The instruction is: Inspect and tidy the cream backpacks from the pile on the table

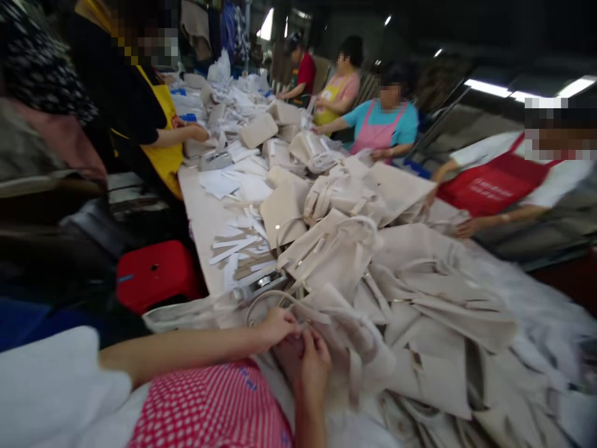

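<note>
Two hands meet at the near edge of a long table [200, 211]. The left hand [277, 326] comes in from the left, with its fingers curled down onto a cream bag [345, 348]. The right hand [313, 364] comes up from below, and its fingers are bent and pinched on the same bag, close to the thin round handle [265, 300]. The two hands touch each other. The bag lies right in front of the person, on top of a pink checked apron [209, 410].

A big heap of cream bags [420, 292] fills the near and right part of the table. There are too many to count, and the picture is blurry there. A bunch of paper strips [242, 252] lies on the left side of the table, and white paper sheets [233, 183] lie farther away.

One red stool [153, 274] stands on the left, next to the table.

Five other people work around the table. One in a yellow apron [163, 137] stands on the far left. Three sit far away on the right side. One in a red apron [494, 183] leans in from the right.
</note>
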Motion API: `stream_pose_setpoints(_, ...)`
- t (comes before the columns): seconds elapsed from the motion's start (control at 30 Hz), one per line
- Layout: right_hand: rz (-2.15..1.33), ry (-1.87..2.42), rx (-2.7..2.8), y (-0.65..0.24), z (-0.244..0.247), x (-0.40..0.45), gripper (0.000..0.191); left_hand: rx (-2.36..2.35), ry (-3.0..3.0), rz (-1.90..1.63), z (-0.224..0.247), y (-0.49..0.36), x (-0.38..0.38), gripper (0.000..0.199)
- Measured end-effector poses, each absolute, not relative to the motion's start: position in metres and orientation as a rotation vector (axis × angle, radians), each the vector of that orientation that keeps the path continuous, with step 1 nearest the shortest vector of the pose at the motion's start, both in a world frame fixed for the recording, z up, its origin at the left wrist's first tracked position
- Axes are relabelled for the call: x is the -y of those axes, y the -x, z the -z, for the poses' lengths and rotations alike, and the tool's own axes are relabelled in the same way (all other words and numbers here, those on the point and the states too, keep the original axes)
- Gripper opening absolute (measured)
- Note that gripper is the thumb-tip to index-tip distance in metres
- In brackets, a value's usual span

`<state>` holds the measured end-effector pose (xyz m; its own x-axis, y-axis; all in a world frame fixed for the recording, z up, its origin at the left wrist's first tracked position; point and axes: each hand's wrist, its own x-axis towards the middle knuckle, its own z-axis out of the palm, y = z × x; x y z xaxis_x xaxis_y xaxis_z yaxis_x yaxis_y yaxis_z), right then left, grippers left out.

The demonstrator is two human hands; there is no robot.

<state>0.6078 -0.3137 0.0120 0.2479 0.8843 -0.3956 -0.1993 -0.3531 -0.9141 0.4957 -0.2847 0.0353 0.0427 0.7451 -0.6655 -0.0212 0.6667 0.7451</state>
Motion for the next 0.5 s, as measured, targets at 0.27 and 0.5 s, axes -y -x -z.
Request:
stream_pose_setpoints(0.27, -1.487, 1.412, 0.372, -0.614, -0.003, 0.321, 0.037, -1.428, -0.653, -0.693, -0.009, -0.492, 0.285, 0.01)
stream_pose_setpoints(0.5, -1.505, 1.38, 0.336, -0.612, -0.001, 0.319, 0.037, -1.373, -0.655, -0.691, -0.008, -0.491, 0.286, 0.007)
